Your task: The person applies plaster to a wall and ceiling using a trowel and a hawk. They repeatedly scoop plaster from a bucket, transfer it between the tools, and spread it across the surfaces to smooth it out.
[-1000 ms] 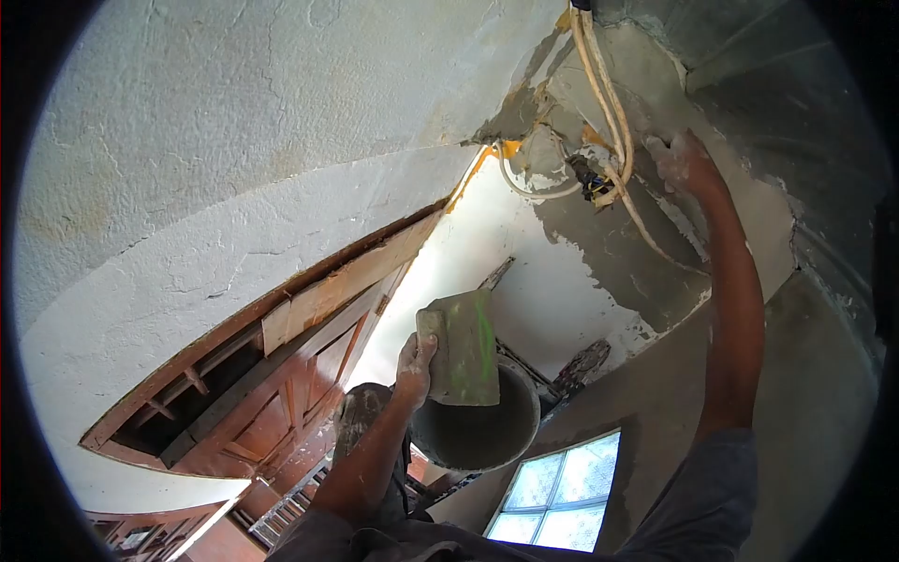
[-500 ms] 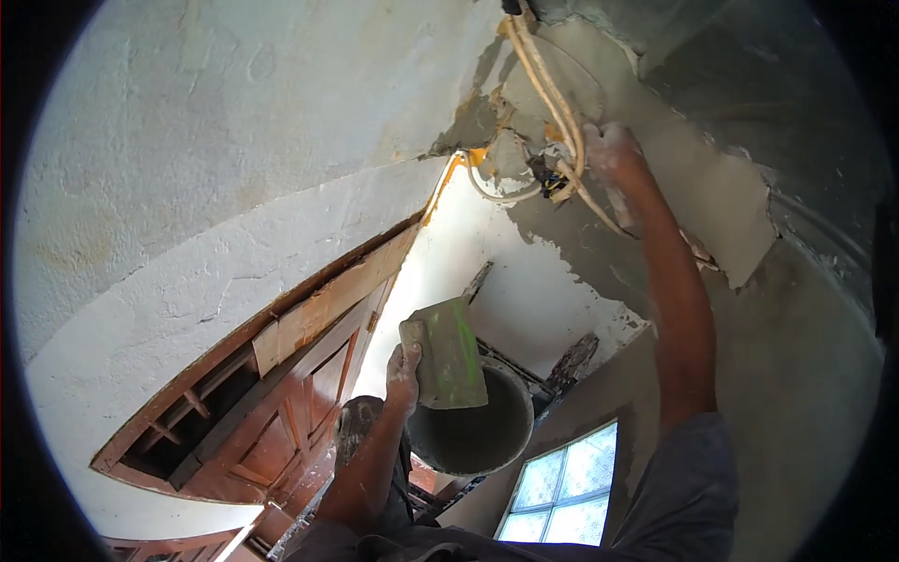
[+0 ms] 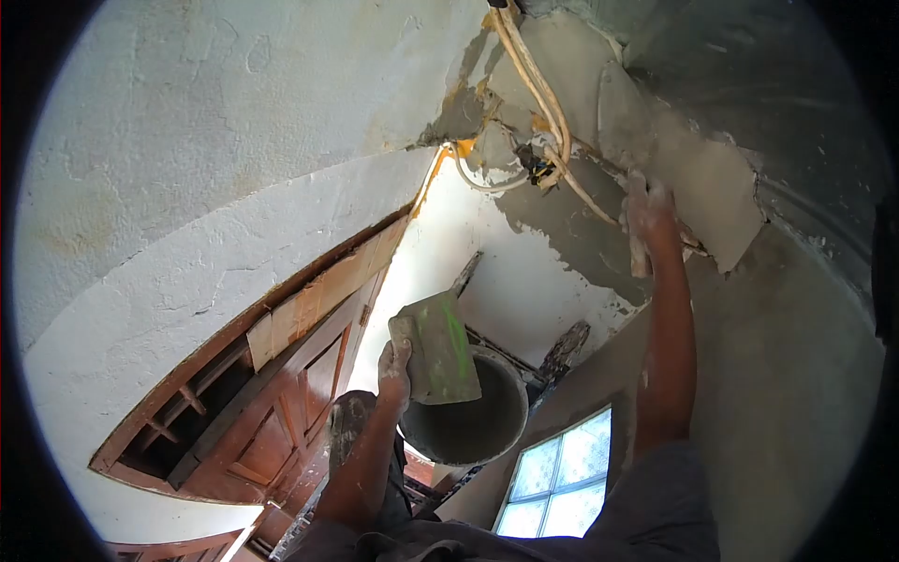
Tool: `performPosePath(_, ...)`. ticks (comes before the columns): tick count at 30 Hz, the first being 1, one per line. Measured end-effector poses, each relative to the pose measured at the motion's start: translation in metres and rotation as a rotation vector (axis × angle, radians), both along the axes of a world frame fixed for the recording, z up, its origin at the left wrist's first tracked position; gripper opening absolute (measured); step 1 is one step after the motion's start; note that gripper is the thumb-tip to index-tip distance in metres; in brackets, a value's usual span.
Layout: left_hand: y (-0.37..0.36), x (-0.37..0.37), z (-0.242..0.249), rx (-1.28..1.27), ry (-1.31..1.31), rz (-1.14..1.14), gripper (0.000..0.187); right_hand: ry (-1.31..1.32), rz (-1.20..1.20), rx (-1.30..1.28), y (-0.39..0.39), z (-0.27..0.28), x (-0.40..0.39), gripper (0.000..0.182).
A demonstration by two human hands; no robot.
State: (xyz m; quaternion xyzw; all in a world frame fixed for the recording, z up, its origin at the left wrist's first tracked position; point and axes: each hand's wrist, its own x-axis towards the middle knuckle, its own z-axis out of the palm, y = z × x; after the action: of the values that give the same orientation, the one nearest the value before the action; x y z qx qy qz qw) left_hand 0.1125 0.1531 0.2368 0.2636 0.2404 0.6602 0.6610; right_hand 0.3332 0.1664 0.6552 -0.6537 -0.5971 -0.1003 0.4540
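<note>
Gripping a green-smeared float (image 3: 435, 348) by its edge, left hand (image 3: 394, 367) holds it over a mortar pan (image 3: 468, 421). Wires (image 3: 534, 84) dangle above. Right hand (image 3: 651, 211) presses a trowel (image 3: 640, 253), closed on it, against wet plaster (image 3: 571, 220).

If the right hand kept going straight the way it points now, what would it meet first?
Likely nothing new: the right hand already seems pressed to the wet plaster on the wall, just below the loose cables. Depth is unclear.
</note>
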Motion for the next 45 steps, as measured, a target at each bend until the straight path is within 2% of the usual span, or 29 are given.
performPosePath(1,-0.001,-0.003,0.001,-0.003,-0.007,0.001,0.041,0.061,0.039,-0.003,-0.005,-0.003,-0.005,0.041)
performPosePath(3,0.003,-0.002,-0.002,0.006,-0.005,0.004,0.042,-0.361,0.186,0.158,0.044,-0.001,0.038,0.041)
performPosePath(5,0.0,-0.002,-0.007,0.0,0.004,-0.007,0.042,-0.35,0.214,0.155,0.06,0.009,0.035,0.041)
performPosePath(7,0.0,-0.003,-0.008,-0.008,0.005,-0.017,0.043,0.08,0.139,0.001,0.043,0.031,-0.023,0.04)
performPosePath(9,0.0,-0.005,-0.006,0.031,0.004,0.006,0.043,0.002,0.196,0.049,0.049,0.035,-0.028,0.04)
performPosePath(11,-0.004,-0.007,-0.007,0.033,0.0,0.009,0.043,-0.035,0.201,-0.026,0.049,0.034,-0.03,0.041)
performPosePath(13,-0.003,-0.008,-0.005,0.016,-0.016,-0.003,0.043,-0.042,0.156,-0.211,0.043,0.036,-0.03,0.041)
performPosePath(16,-0.007,-0.01,0.002,0.033,-0.016,-0.009,0.043,-0.077,0.166,-0.238,0.025,0.027,-0.03,0.032)
performPosePath(19,-0.007,-0.006,-0.002,0.002,-0.026,-0.009,0.044,0.007,0.184,-0.166,0.032,0.05,-0.032,0.034)
performPosePath(22,-0.006,-0.004,-0.005,0.007,0.003,-0.012,0.044,-0.051,0.132,-0.119,0.066,0.076,-0.028,0.038)
performPosePath(24,-0.005,-0.005,-0.004,0.01,0.003,-0.01,0.044,-0.228,0.223,-0.128,0.109,0.089,-0.002,0.037)
performPosePath(27,-0.001,-0.004,-0.006,-0.005,0.021,-0.009,0.044,-0.374,0.263,-0.071,0.13,0.073,0.015,0.035)
performPosePath(29,-0.003,-0.003,-0.01,-0.013,0.024,-0.006,0.043,-0.319,0.205,-0.168,0.102,0.063,-0.008,0.034)
performPosePath(31,-0.001,-0.003,-0.01,-0.002,0.01,0.008,0.043,-0.154,0.094,-0.405,0.017,0.066,-0.067,0.032)
performPosePath(34,-0.003,-0.006,-0.002,-0.002,-0.04,-0.025,0.041,-0.252,0.02,-0.331,0.043,0.08,-0.033,0.028)
performPosePath(36,-0.003,-0.002,-0.004,-0.006,-0.052,-0.045,0.041,-0.291,0.314,-0.247,0.091,0.087,0.014,0.028)
performPosePath(39,-0.002,0.002,-0.004,0.026,-0.043,-0.033,0.041,-0.577,0.591,0.031,0.119,0.084,0.029,0.027)
performPosePath(41,0.004,0.0,-0.001,0.048,-0.033,-0.012,0.042,-0.679,0.438,0.039,0.11,0.076,-0.006,0.027)
performPosePath(42,0.005,-0.001,-0.001,0.048,-0.03,-0.007,0.042,-0.635,0.228,-0.079,0.078,0.073,-0.04,0.027)
performPosePath(44,0.001,-0.001,-0.002,0.04,-0.035,-0.016,0.043,-0.564,0.003,-0.306,0.032,0.069,-0.056,0.029)
performPosePath(45,0.0,-0.002,0.0,0.042,-0.045,-0.02,0.044,-0.547,-0.008,-0.401,0.017,0.071,-0.056,0.032)
